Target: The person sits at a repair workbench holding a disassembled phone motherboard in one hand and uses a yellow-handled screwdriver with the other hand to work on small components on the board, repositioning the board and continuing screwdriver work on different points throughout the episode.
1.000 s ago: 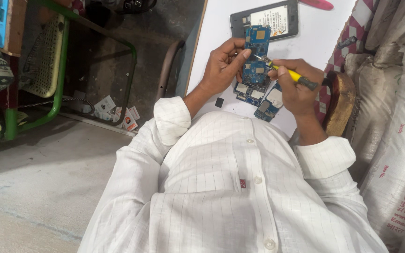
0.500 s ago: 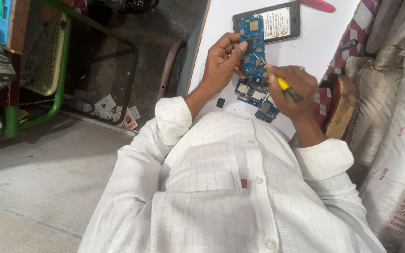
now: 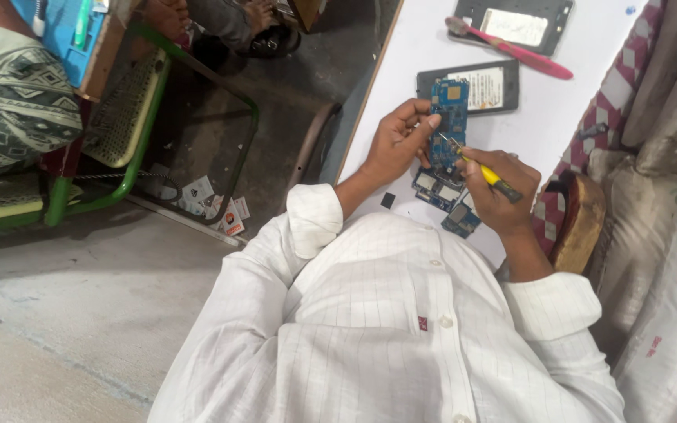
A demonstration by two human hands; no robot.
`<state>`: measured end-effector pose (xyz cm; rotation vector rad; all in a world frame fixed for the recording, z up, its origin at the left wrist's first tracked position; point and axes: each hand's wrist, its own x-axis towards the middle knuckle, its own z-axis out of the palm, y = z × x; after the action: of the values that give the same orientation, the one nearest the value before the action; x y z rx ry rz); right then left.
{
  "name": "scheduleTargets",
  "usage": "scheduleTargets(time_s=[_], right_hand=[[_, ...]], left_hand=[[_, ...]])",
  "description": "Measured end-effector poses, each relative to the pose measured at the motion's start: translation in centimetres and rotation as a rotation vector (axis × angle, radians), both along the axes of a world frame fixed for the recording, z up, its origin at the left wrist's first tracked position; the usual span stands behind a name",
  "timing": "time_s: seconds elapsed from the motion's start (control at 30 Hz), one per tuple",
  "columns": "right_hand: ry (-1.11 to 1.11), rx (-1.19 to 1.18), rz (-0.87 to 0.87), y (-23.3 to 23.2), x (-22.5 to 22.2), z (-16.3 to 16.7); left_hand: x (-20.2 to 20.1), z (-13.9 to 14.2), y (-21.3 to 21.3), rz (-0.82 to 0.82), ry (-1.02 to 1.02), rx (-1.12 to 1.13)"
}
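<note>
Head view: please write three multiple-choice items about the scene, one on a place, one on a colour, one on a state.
1. Where does the pink toothbrush lie?
A. on the white table, beyond the hands
B. on the floor
C. in the left hand

2. What colour is the handle of the tool in the right hand?
A. green
B. yellow
C. black

3. How is the blue circuit board kept?
A. flat on the table, untouched
B. inside a phone
C. gripped by the left hand

Answers: 1 A, it rests partly across the farthest phone. 2 B, yellow shows above the fist. 3 C, fingers pinch its edge.
</note>
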<state>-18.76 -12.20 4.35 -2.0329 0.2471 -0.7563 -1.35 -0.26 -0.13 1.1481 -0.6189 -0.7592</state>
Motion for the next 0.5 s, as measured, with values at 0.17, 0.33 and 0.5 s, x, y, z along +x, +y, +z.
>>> scheduleTargets(time_s=[0.17,0.33,0.5], right_hand=[[-0.023,0.114,-0.033,-0.7,0.1,-0.4],[-0.027,-0.152,-0.046,-0.3,0.0,0.1],[-0.087,-0.293,-0.029,0.4,0.8,0.1]], left_hand=[[0.1,0.1,-0.2,0.002,-0.004,0.009],[-0.1,-0.1,-0.3,0.009,-0.024,-0.001],[-0.2,-0.2,-0.3,0.007,-0.056,0.021]])
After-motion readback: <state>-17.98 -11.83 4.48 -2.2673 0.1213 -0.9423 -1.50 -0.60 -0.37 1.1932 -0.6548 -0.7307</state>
